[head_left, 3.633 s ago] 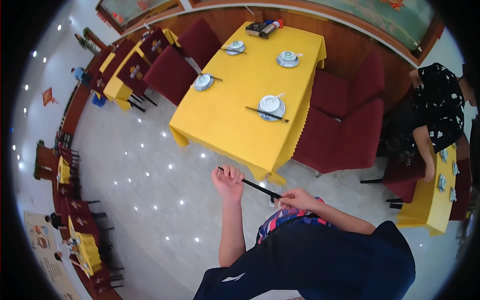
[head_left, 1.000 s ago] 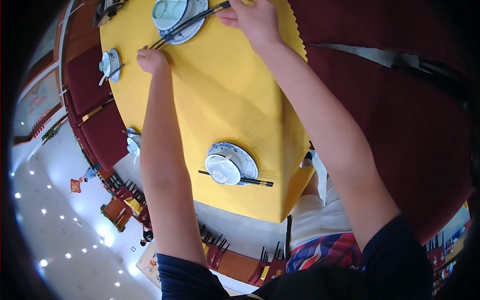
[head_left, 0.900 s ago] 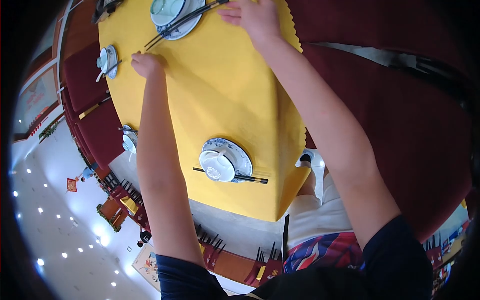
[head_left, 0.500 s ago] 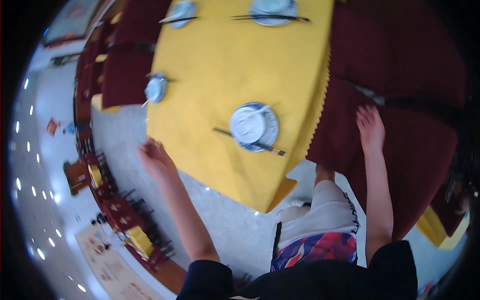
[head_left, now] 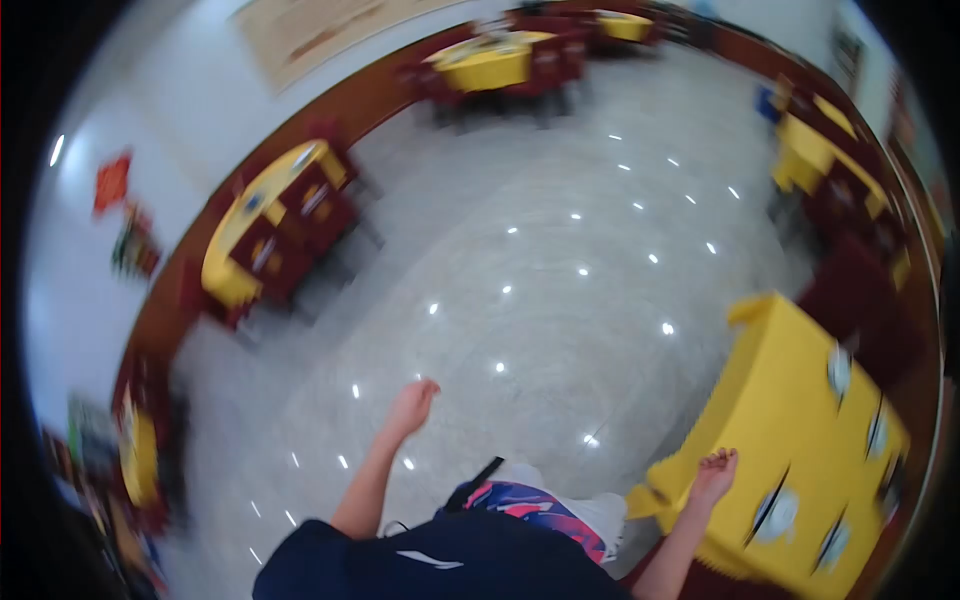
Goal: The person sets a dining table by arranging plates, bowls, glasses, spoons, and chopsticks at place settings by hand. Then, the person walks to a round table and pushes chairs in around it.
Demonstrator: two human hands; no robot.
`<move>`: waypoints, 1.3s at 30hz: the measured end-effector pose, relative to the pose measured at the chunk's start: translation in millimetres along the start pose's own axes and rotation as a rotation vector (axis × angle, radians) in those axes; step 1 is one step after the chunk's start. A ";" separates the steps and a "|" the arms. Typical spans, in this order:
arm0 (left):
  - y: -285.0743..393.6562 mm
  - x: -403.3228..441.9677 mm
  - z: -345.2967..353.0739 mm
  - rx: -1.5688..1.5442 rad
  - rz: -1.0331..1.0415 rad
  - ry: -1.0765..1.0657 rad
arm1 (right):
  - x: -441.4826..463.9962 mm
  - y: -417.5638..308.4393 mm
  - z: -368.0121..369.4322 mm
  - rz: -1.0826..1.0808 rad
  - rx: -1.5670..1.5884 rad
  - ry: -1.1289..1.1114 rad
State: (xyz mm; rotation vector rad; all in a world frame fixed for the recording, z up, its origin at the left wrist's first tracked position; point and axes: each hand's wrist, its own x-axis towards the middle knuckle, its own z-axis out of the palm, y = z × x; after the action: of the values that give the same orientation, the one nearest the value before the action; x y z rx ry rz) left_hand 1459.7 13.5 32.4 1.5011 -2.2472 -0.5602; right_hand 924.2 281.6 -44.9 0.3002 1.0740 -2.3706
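Note:
My left hand [head_left: 411,405] is held out over the floor, its blurred fingers loosely bent and nothing visible in them. My right hand [head_left: 713,476] hangs near the edge of a yellow tablecloth [head_left: 765,390], palm turned up, fingers slightly curled and apart; it appears to hold nothing. Whether it touches the cloth I cannot tell. On that cloth, closest to my right hand, a white bowl [head_left: 783,512] has dark chopsticks [head_left: 768,505] beside it. Several similar place settings lie farther across the table.
Glossy grey floor [head_left: 560,330] spreads ahead, reflecting ceiling lights. Round tables with yellow cloths stand along the walls: one at left [head_left: 262,215], one at the far side [head_left: 490,65], one at right [head_left: 805,155]. Dark red chairs [head_left: 315,215] surround them. Another dark red chair [head_left: 865,300] is beside the near table.
My view and body have turned left, away from the table, which now lies at lower right. The wide floor and other tables have come into view. Both hands remain seemingly without anything in them.

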 end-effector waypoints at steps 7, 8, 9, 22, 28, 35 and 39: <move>-32.0 -28.6 -55.9 -0.336 -0.275 0.307 | -52.6 151.5 215.5 0.491 -0.244 -0.608; -39.6 -29.4 -39.5 -0.385 -0.302 0.293 | -61.5 175.4 229.7 0.577 -0.245 -0.642; -47.0 -33.9 -24.3 -0.433 -0.329 0.282 | -71.1 198.7 238.9 0.593 -0.273 -0.656; -76.0 156.9 -48.2 -0.458 -0.518 0.111 | -28.4 384.1 498.9 0.688 -0.861 -1.115; -126.3 231.0 -59.5 -0.293 -0.577 0.289 | -2.4 480.7 577.6 0.627 -1.133 -1.495; -202.5 234.2 -72.6 -1.464 -0.992 0.877 | -49.9 627.8 646.8 0.826 -1.140 -1.691; -304.2 257.3 -96.7 -1.337 -1.145 0.934 | -90.4 717.7 696.8 0.878 -1.097 -1.781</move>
State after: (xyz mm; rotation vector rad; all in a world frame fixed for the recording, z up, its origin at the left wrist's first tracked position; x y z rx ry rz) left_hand 1654.4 -343.5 -20.9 1.4871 0.0233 -1.0113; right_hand 1394.5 -604.9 -3.9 -1.2021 0.7187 -0.4036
